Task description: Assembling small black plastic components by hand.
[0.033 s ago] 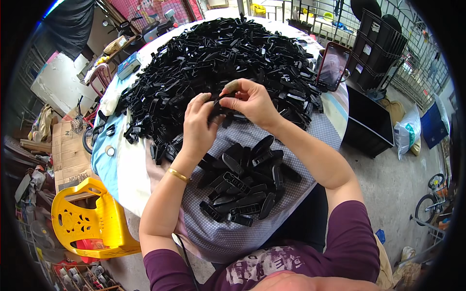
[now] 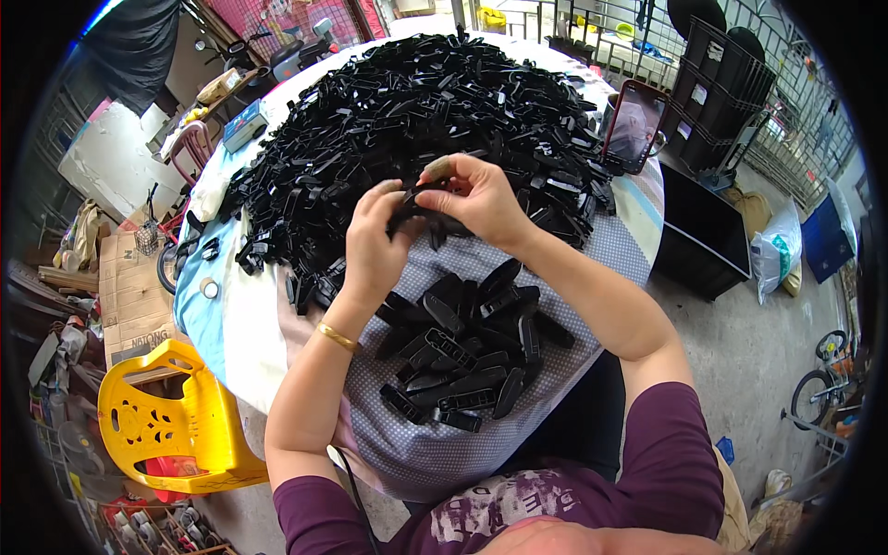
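My left hand and my right hand meet above the table, and both pinch one black plastic part between their fingertips. Behind them a big heap of the same black plastic parts covers most of the round table. A smaller pile of black parts lies in front of me on a grey dotted cloth, just under my forearms. A gold bangle sits on my left wrist.
A phone with a red case stands at the table's right rim. A black bin sits on the floor to the right, with stacked black crates beyond. A yellow plastic chair and cardboard boxes stand at the left.
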`<state>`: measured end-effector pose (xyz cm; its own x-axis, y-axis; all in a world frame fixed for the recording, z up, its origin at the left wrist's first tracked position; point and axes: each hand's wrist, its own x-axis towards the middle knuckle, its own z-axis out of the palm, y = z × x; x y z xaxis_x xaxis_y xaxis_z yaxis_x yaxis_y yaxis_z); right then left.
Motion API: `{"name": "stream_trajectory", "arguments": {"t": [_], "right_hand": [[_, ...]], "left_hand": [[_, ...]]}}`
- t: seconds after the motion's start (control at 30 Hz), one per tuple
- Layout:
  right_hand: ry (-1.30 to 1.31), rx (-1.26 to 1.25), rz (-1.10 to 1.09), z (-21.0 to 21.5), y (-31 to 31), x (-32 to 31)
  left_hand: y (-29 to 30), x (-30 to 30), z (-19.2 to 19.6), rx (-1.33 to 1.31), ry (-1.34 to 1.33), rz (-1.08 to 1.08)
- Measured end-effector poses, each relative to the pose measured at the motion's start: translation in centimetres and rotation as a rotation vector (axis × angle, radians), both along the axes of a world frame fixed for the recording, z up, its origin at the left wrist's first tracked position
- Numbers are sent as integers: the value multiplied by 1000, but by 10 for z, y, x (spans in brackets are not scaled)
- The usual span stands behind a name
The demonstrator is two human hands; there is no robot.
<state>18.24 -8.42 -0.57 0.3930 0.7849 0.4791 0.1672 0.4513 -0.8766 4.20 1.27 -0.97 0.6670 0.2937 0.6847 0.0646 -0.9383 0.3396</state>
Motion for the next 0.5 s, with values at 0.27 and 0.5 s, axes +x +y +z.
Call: {"name": "stream_trajectory", "arguments": {"t": [0.27, 0.5], "right_hand": [[-309, -101, -153, 5, -3, -11], [-301, -56, -64, -5, 1, -6]], "left_hand": [[1, -10, 2, -954, -135, -207], [2, -17, 11, -1404, -244, -413]]}}
